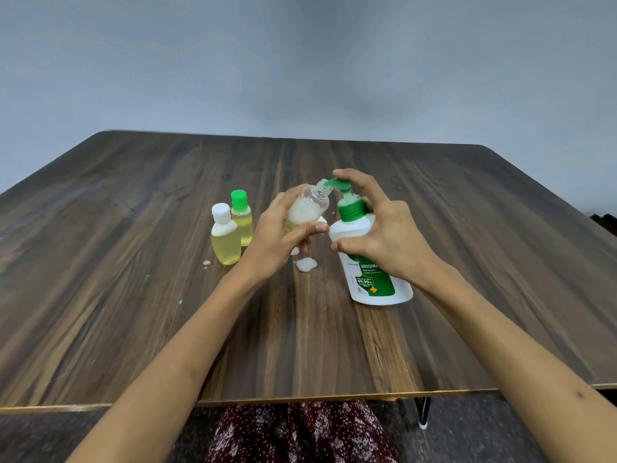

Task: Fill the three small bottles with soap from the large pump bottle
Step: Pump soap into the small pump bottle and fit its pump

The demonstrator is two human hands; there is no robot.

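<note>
Small bottles [230, 240]: three. Pump bottle [367, 262]: one. Hands [277, 235]: two.

Dark wood-grain counter [133, 295] with pale front edge; plain grey-blue wall [300, 61] behind; dark speckled floor [467, 429] below; black metal leg [423, 411] with white foot; soft, even light.

arms: bare, no sleeves | lap: dark maroon garment [302, 432] w/ small pale floral print
</note>
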